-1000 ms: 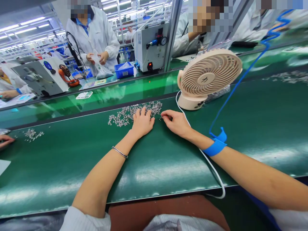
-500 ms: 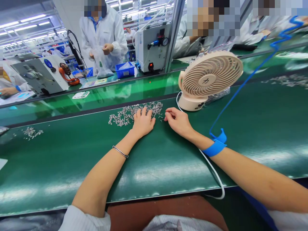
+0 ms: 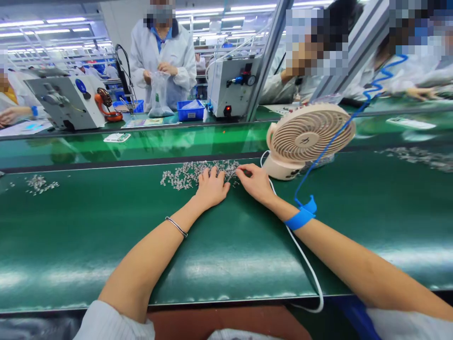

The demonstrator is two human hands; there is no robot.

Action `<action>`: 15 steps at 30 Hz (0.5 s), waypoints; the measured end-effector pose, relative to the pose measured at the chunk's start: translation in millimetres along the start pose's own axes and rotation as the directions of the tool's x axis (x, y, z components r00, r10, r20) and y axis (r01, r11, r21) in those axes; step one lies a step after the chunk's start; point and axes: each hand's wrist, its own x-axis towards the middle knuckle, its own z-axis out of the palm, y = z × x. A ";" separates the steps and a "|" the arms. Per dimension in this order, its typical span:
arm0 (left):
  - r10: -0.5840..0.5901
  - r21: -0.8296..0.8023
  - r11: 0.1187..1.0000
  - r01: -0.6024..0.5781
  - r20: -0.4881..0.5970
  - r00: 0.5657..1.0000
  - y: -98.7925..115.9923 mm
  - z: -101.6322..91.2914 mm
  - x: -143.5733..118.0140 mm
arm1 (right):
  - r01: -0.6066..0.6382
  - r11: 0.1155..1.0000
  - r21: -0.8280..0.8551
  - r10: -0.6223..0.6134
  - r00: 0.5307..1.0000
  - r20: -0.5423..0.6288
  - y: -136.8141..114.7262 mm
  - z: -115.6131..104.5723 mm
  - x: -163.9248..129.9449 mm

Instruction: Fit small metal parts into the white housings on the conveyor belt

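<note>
A loose pile of small silvery metal parts (image 3: 180, 175) lies on the green work surface (image 3: 226, 255); they are too small to name. My left hand (image 3: 211, 188) rests on the front of this pile, palm down, with its fingers spread among the parts. At the pile's right end is my right hand (image 3: 255, 182), its thumb and forefinger drawn together in a pinch. Whatever lies between those fingertips is too small to make out. A few stray parts (image 3: 236, 183) sit between the two hands. A blue wrist strap (image 3: 300, 218) circles my right wrist.
A beige fan (image 3: 311, 134) stands just behind my right hand, its white cable (image 3: 304, 259) running under my forearm. The strap's coiled blue cord (image 3: 327, 146) crosses before the fan. Smaller piles lie far left (image 3: 40, 184) and right (image 3: 421, 158). Across the line, a co-worker (image 3: 163, 61) holds a plastic bag.
My right hand has shifted left to the pile's edge, its pinching fingertips now at the parts. My left hand stays spread on the pile. The camera view has tilted and levelled.
</note>
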 end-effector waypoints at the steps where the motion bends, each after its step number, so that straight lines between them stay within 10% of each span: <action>1: -0.005 -0.002 1.000 0.005 -0.004 1.000 -0.2 0.3 0.2 | -0.002 0.999 -0.037 0.003 1.000 0.023 -0.7 4.6 9.6; 15: -0.027 -0.026 0.999 0.027 0.011 1.000 -1.2 4.9 1.4 | -0.072 0.917 -0.393 0.167 0.963 0.213 -19.1 56.2 74.8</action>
